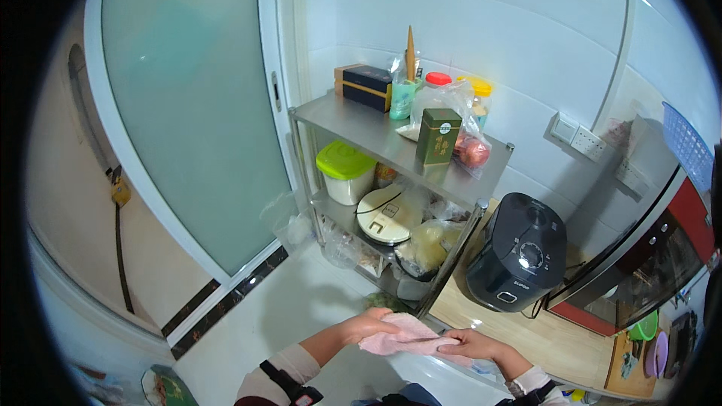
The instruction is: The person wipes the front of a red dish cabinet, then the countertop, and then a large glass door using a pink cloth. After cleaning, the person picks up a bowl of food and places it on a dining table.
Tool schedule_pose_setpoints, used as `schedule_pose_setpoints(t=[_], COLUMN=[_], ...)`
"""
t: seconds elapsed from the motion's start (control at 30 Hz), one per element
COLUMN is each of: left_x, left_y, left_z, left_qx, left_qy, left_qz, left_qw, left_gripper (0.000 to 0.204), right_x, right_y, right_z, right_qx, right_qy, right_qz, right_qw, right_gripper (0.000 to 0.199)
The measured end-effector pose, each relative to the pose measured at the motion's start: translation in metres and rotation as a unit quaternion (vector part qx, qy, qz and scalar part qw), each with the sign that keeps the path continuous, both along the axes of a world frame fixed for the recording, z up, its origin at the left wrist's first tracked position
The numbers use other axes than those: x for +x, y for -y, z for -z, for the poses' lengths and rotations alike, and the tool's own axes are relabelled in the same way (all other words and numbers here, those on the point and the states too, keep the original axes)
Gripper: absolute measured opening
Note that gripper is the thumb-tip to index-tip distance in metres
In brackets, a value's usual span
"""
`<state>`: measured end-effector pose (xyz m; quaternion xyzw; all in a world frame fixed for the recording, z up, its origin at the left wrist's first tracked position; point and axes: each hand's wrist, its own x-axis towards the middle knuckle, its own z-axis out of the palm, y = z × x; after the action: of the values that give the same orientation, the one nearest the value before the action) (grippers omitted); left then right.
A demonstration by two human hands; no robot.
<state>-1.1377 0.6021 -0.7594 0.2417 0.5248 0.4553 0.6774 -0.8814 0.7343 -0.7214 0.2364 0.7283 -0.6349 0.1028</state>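
Note:
A pink cloth [410, 337] is stretched between my two hands, in front of the metal shelf and beside the counter's left end. My left hand [366, 325] grips its left part, the fingers mostly covered by the folds. With thumb on top, my right hand [472, 346] pinches the right part, and a flap of cloth hangs below it. The cloth looks bunched and slightly twisted in the middle. Both forearms reach up from the lower edge, with dark straps around the wrists.
A steel shelf rack [361, 129] carries a green tin [438, 137], a lime-lidded tub [346, 171] and a cream round appliance [389, 214]. To the right, a black rice cooker [519, 252] stands on the wooden counter [481, 325] near a red-framed cabinet [639, 263]. A frosted sliding door [188, 105] is at left.

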Motion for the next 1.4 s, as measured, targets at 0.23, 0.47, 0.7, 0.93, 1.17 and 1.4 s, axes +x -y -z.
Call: schedule_pose_setpoints(t=[0.23,0.47,0.7,0.93,1.17,1.4], left_x=[-0.083,-0.147,-0.197,-0.274,-0.405,-0.511], left_y=[-0.035,-0.106,-0.158,-0.199,-0.264,-0.344], left_z=[-0.04,-0.108,-0.135,-0.131,-0.144,-0.149], left_qx=[0.134,0.168,0.186,0.209,0.221,0.278], left_qy=[0.027,-0.004,0.005,-0.01,-0.097,-0.498], left_qz=[-0.018,0.078,0.08,0.096,0.1,0.015], left_qw=[0.99,0.983,0.979,0.973,0.965,0.821], left_gripper=[0.046,0.045,0.04,0.044,0.043,0.039], right_x=[-0.085,-0.167,-0.238,-0.301,-0.39,-0.487], right_y=[-0.033,-0.094,-0.123,-0.147,-0.197,-0.265], right_z=[-0.005,-0.021,-0.036,-0.042,-0.086,-0.103], right_qx=[-0.01,-0.037,-0.091,-0.129,0.108,0.581], right_qy=[-0.035,-0.073,-0.18,-0.199,-0.193,0.038], right_qz=[-0.033,0.087,0.042,0.127,0.233,0.28], right_qw=[0.999,0.993,0.978,0.963,0.947,0.764], right_gripper=[0.028,0.062,0.053,0.032,0.017,0.029])
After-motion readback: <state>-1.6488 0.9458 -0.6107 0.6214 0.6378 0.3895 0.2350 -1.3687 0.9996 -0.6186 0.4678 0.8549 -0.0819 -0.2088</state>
